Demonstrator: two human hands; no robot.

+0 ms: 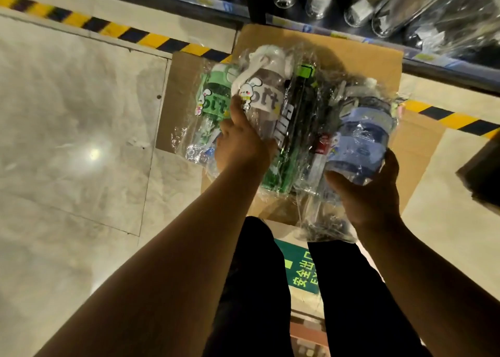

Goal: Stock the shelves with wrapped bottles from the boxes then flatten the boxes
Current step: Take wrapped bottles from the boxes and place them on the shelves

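I hold a bundle of plastic-wrapped bottles above an open cardboard box (pixel 365 59) on the floor. My left hand (pixel 240 145) grips the left side of the bundle, thumb up against a grey-and-white bottle with a rabbit sticker (pixel 262 97). A green bottle (pixel 216 97) lies to its left and a dark bottle with a green cap (pixel 300 107) in the middle. My right hand (pixel 370 191) cups the base of a blue bottle (pixel 362 143) from below. Loose clear wrap hangs under the bundle.
A shelf (pixel 311 26) with clear wrapped bottles runs along the top right. Yellow-black hazard tape (pixel 108 29) crosses the tiled floor. A green floor sign (pixel 300 270) shows between my legs. A dark object (pixel 481 172) sits at the right edge.
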